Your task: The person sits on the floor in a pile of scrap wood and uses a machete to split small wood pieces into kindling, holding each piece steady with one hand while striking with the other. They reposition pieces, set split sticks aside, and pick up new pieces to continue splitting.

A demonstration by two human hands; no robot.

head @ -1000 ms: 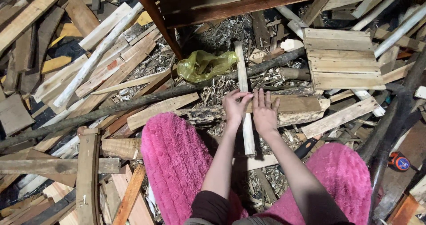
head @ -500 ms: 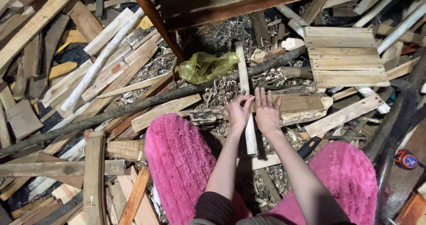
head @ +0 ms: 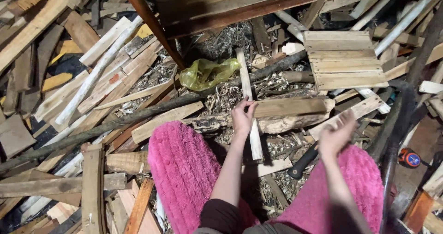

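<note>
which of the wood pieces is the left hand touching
The left hand touches the narrow pale wooden slat running straight away from the person, across the thick brown block. The other scraps lie untouched around it.

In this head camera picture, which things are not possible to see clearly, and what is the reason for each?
- Right hand, head view: motion blur smears the fingers, so its grip cannot be told.
- Black-handled tool: its working end is hidden under wood scraps and the right hand.
- Pale wooden stick at the left hand: the fingers cover the contact, so a firm grasp is unclear.
- Orange tape measure: too small for detail.
- Dark board: cut off by the top edge.
</note>
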